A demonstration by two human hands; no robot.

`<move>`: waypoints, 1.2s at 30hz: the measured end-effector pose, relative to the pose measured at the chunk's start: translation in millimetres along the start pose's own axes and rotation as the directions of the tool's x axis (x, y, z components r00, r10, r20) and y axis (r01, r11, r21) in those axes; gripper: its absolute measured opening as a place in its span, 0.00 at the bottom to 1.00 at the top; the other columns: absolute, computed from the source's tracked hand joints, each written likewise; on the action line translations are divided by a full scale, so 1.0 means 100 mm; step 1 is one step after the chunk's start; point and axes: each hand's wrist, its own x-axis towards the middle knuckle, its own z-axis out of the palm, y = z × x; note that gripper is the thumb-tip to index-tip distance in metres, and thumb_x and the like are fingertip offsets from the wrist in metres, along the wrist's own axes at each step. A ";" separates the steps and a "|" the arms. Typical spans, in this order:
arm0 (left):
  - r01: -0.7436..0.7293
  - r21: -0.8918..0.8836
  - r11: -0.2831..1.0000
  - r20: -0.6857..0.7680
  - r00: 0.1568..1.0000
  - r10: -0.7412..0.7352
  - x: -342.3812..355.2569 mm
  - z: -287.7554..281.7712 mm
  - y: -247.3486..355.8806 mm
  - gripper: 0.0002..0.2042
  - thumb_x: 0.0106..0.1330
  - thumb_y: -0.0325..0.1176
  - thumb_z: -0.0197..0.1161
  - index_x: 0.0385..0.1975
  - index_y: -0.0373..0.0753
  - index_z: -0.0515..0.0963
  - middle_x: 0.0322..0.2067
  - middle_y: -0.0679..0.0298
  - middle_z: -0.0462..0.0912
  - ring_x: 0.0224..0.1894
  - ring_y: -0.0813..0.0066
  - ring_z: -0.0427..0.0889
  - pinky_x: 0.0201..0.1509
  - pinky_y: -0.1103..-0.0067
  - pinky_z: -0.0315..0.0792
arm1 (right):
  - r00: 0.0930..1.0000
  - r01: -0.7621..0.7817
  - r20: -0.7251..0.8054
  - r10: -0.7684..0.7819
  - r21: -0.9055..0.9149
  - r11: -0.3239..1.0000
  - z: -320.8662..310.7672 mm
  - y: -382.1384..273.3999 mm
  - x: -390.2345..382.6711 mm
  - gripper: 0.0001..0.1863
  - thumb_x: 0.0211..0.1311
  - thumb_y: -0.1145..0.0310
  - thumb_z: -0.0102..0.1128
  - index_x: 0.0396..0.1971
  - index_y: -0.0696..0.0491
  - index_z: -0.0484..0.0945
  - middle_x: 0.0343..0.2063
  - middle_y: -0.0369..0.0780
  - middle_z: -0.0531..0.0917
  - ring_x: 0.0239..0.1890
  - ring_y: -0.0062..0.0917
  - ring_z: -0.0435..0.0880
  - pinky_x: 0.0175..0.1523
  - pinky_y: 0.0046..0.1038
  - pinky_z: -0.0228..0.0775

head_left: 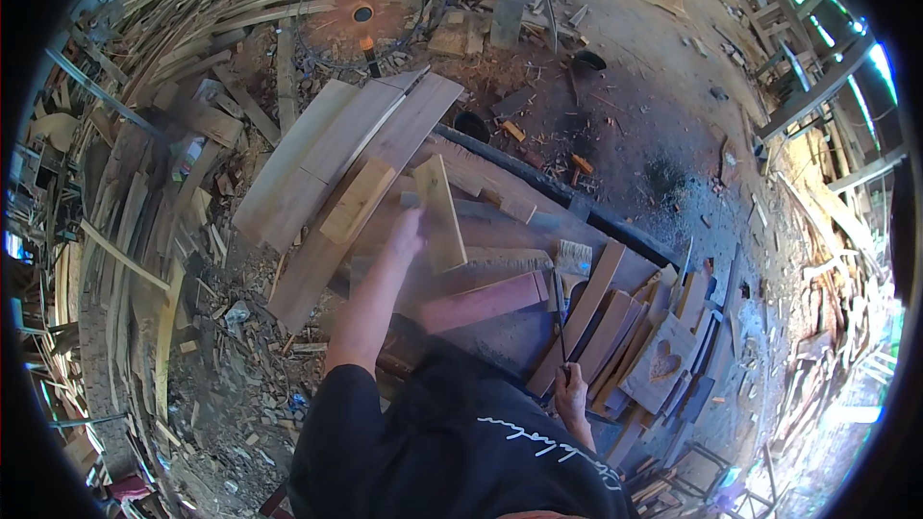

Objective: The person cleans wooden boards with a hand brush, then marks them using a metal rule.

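Farthest left on my bench lie wide planks [332, 149], overlapping at a slant, with a short pale block [357, 200] resting across them; since it sits on a sloping pile, I judge a knock from my forearm could send it sliding. My left hand [408, 231] reaches out beside it, right up against a pale board [440, 213], but it is blurred, so I cannot tell whether those fingers grasp the wood or merely lie alongside. If the hold is loose, the board could tip toward the reddish block [486, 301] lying nearer my body. Further right, a thin dark rod [561, 320] points away from me, its near end wrapped in the curled fingers of my right hand [569, 389]. Its far end could snag on the crowded wood if I swung it carelessly. Just past it, stacked strips [591, 293] lean together, and a panel with a heart-shaped hollow [661, 361] lies on top at the right; bumping the strips with my wrist might make that panel slip.
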 end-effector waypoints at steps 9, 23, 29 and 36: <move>-0.058 -0.397 0.916 -0.235 0.971 -0.040 0.75 0.26 -0.31 0.12 0.68 0.27 0.50 0.50 0.41 0.70 0.45 0.58 0.77 0.45 0.60 0.78 0.48 0.55 0.74 | 0.998 -0.050 0.043 0.052 -0.039 0.998 0.03 -0.16 0.07 0.08 0.68 0.67 0.55 0.36 0.57 0.69 0.22 0.50 0.78 0.26 0.48 0.80 0.30 0.41 0.68; 0.065 0.195 0.979 -0.317 0.948 0.000 0.26 0.52 -0.31 0.17 0.64 0.39 0.65 0.48 0.45 0.70 0.26 0.66 0.67 0.23 0.73 0.74 0.29 0.74 0.75 | 0.996 -0.091 -0.014 0.091 0.048 0.995 0.08 -0.10 0.09 0.08 0.67 0.69 0.55 0.39 0.56 0.69 0.23 0.50 0.77 0.27 0.47 0.80 0.32 0.38 0.68; -0.250 0.598 0.762 0.050 0.960 0.275 -0.69 1.42 -0.55 0.11 0.68 0.37 0.60 0.46 0.42 0.74 0.35 0.72 0.75 0.33 0.83 0.75 0.37 0.84 0.70 | 0.975 -0.140 -0.165 0.151 0.073 0.987 -0.10 -0.01 -0.07 0.08 0.66 0.70 0.54 0.41 0.56 0.68 0.26 0.52 0.78 0.31 0.51 0.79 0.34 0.40 0.69; -0.453 0.774 0.443 0.538 0.839 -0.082 -1.90 2.17 -1.98 0.13 0.62 0.33 0.64 0.44 0.35 0.76 0.29 0.58 0.82 0.33 0.69 0.82 0.41 0.74 0.76 | 0.886 -0.218 -0.370 0.279 0.198 0.956 -0.30 0.30 -0.41 0.09 0.70 0.66 0.52 0.41 0.56 0.70 0.22 0.48 0.76 0.25 0.36 0.79 0.32 0.34 0.68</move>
